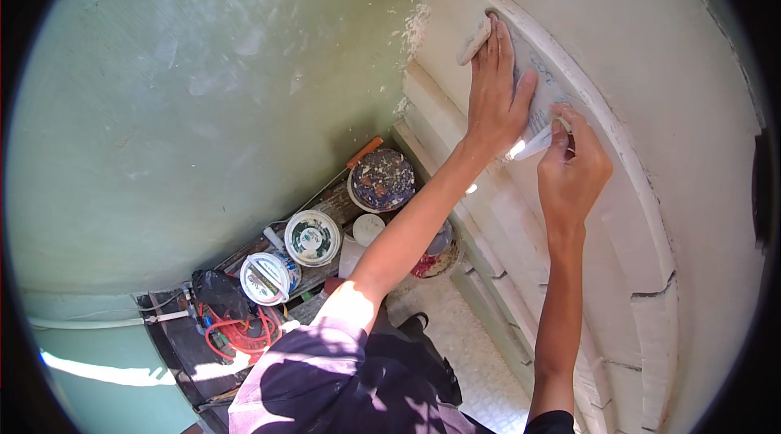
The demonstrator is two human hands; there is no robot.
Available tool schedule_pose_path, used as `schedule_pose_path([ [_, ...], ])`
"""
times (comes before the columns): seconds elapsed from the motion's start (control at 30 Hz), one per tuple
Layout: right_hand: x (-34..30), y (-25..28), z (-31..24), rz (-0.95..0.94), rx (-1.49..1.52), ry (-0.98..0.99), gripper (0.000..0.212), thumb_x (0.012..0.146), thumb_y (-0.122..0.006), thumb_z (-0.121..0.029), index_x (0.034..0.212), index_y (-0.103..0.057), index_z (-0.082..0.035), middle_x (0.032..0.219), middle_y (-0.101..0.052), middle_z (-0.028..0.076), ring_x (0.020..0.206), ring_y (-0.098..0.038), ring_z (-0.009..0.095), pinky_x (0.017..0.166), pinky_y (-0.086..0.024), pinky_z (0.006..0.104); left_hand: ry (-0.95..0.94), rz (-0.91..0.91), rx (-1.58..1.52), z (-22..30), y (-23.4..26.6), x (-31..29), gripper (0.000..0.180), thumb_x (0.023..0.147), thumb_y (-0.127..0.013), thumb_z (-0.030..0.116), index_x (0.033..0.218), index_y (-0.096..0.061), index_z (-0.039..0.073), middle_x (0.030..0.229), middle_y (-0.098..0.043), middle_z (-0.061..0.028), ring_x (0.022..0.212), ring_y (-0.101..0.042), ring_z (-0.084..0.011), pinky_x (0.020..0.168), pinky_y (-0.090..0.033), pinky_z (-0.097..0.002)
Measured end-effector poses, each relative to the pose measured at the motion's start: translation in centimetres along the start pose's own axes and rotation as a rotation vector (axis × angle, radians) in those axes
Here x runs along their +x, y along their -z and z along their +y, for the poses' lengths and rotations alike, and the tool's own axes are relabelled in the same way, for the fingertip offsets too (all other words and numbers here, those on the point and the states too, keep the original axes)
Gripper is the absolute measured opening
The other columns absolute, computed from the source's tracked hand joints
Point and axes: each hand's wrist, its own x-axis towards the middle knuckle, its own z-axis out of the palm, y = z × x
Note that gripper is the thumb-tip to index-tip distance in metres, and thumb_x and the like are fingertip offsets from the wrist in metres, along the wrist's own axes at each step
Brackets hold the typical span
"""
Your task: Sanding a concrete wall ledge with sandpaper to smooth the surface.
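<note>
A thin whitish sheet with faint printed marks (537, 115) lies against the cream stepped moulding, partly hidden by my hands. My left hand (494, 104) rests flat on it, fingers stretched upward and thumb apart. Beside those fingertips is a pale rolled or folded strip (474, 42), too worn to name. My right hand (574, 170) is closed, thumb and forefinger pinching the sheet's lower right part, where it bends up into a bright pale fold (534, 143).
A green wall (203, 100) rises at the left. Below it, a dark plank shelf holds a paint-crusted bucket (382, 180), a white lidded tub (312, 238), another white tub (265, 278) and a red hose (240, 335). A white pipe (98, 322) runs along the lower left wall.
</note>
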Motion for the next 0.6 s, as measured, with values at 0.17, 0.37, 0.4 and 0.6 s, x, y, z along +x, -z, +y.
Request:
schedule_pose_path([
  [0.17, 3.1, -3.8, -0.8, 0.023, -0.097, 0.153, 0.027, 0.079, -0.063, 0.008, 0.102, -0.072, -0.001, 0.091, -0.073, 0.018, 0.082, -0.071, 0.036, 0.07, -0.056, 0.0409, 0.022, 0.13, 0.084, -4.1, 0.7, 4.0, 0.074, 0.104, -0.045, 0.032, 0.158, -0.015, -0.009, 0.166, -0.014, -0.0293, 0.153, -0.014, -0.0474, 0.124, -0.011, -0.0553],
  [0.37, 2.6, -2.6, -0.7, 0.032, -0.053, 0.2, 0.03, 0.079, -0.062, 0.008, 0.104, -0.074, -0.003, 0.091, -0.073, 0.019, 0.078, -0.07, 0.035, 0.069, -0.054, 0.0403, 0.034, 0.165, 0.034, -3.6, -0.6, 3.0, 0.074, 0.104, -0.045, 0.03, 0.158, -0.014, -0.009, 0.166, -0.013, -0.0306, 0.153, -0.011, -0.0498, 0.124, -0.008, -0.0576],
  [0.4, 2.1, -1.9, -0.1, 0.031, -0.043, 0.13, 0.03, 0.078, -0.062, 0.008, 0.104, -0.073, -0.003, 0.095, -0.073, 0.019, 0.084, -0.071, 0.037, 0.072, -0.055, 0.042, 0.008, 0.191, 0.08, -3.1, -1.1, 2.2, 0.074, 0.103, -0.045, 0.029, 0.158, -0.013, -0.009, 0.165, -0.012, -0.0311, 0.153, -0.01, -0.0512, 0.124, -0.008, -0.0583],
  [0.6, 3.7, -3.7, -0.5, 0.029, -0.083, 0.172, 0.031, 0.078, -0.061, 0.008, 0.104, -0.074, -0.003, 0.098, -0.074, 0.02, 0.088, -0.071, 0.037, 0.077, -0.056, 0.0414, 0.072, 0.167, 0.06, -4.4, 0.0, 4.3, 0.071, 0.106, -0.041, 0.028, 0.158, -0.01, -0.01, 0.166, -0.009, -0.0313, 0.153, -0.009, -0.0498, 0.125, -0.006, -0.0561],
])
